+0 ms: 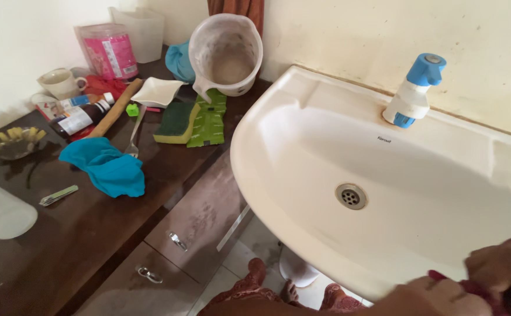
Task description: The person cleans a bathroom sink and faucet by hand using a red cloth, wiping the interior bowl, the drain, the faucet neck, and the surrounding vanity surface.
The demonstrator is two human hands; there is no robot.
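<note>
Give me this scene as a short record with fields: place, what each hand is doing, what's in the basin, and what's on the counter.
Place: white wash basin beside a dark wooden counter
Left hand: at the basin's near rim, gripping a dark red cloth
Right hand: gripping the same cloth
Basin: nothing in it, drain open
Tap: white and blue, no water running
Counter: blue cloth, green sponge, white jug, mug, pink jar
</note>
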